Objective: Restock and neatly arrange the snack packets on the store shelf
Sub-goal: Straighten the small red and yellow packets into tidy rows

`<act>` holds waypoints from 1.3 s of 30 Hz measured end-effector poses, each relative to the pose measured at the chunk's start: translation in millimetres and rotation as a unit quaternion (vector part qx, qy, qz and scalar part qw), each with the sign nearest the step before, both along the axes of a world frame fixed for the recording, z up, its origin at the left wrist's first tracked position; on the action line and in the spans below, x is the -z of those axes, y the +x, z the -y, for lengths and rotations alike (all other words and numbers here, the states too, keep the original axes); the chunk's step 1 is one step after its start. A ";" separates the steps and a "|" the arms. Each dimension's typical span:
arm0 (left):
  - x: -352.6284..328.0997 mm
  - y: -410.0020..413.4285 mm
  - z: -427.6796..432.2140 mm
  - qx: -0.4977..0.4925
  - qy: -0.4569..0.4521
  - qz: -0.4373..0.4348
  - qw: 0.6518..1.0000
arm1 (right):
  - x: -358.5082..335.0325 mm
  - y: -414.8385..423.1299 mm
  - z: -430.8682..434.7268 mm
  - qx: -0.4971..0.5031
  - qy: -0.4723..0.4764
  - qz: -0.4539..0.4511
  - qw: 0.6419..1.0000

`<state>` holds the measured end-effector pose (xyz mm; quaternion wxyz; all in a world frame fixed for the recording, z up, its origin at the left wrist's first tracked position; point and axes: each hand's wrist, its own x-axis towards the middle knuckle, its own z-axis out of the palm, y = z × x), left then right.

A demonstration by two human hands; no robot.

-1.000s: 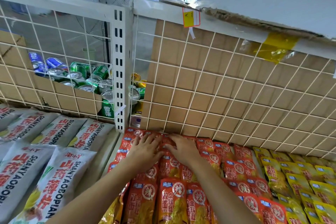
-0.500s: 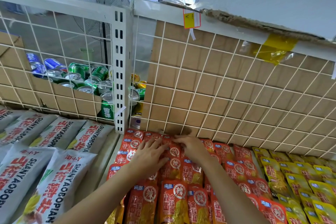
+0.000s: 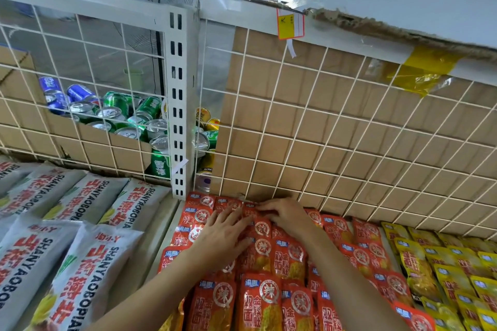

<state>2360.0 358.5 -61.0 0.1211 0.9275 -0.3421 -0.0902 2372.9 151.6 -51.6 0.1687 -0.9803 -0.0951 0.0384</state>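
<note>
The red snack packets point(image 3: 271, 301) are laid in overlapping rows on the shelf point(image 3: 164, 228), running from the near edge to the far wire panel, with printed faces up. Both hands are set on the far rows of these packets, close together but not touching. The left hand point(image 3: 223, 236) is laid flat on the packets, palm down; its grip is apart, with the fingers straight and pointed toward the far right. The right hand point(image 3: 289, 216) is placed just beside it, at the foot of the wire panel, with its fingers stretched to the left over the top edge of a packet in the farthest row. Whether that packet is pinched or only pressed cannot be told, as the thumb is hidden.

Yellow packets point(image 3: 419, 266) are stacked in rows directly to the right of the red ones. Large white bags point(image 3: 88, 277) with red lettering are spread on the left, parted from the red packets by a bare strip of shelf. A white slotted post point(image 3: 177, 105) is seen upright at the far side between the 2 sections. Brown cardboard point(image 3: 349, 129) is seen behind the wire on the right, and drink cans point(image 3: 118, 105) in green, blue and yellow are piled behind the wire on the left. A yellow tag point(image 3: 289, 24) is hung on the top rail, and yellow tape point(image 3: 425, 75) is stuck farther right
</note>
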 end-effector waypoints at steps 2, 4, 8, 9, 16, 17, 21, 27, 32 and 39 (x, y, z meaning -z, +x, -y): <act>-0.6 -0.1 0.1 0.000 0.000 -0.001 1.000 | -0.2 1.0 -1.1 0.003 -0.006 0.004 1.000; -1.7 -0.5 0.0 0.001 0.001 -0.002 1.000 | 0.1 1.0 -2.7 0.007 -0.006 0.009 1.000; -2.1 -0.9 -0.3 0.001 0.003 -0.005 1.000 | 0.3 0.2 -4.5 0.010 0.004 0.019 1.000; -1.8 -0.9 -0.2 0.001 0.003 -0.006 1.000 | 0.1 0.1 -4.4 0.008 0.005 0.019 1.000; -7.5 -5.2 -0.9 -0.002 -0.009 0.016 1.000 | -4.6 -10.2 -6.9 0.046 0.075 0.052 0.995; -7.9 -7.5 -1.0 0.002 -0.011 0.020 1.000 | -4.7 -13.0 -8.4 0.045 0.064 0.051 0.996; -8.5 -21.4 -6.2 0.026 -0.016 0.020 0.999 | -1.4 -16.8 -12.1 0.063 0.037 0.029 0.997; -2.5 -36.5 -14.3 0.042 -0.009 0.023 0.999 | 1.7 -17.7 -17.7 0.108 0.086 0.021 0.990; -4.5 -38.8 -13.0 0.028 0.003 0.015 0.999 | 1.8 -19.3 -20.5 0.133 0.107 0.030 0.985; -5.3 -38.2 -11.6 0.022 0.005 0.006 1.000 | 2.4 -19.6 -22.4 0.144 0.121 0.025 0.982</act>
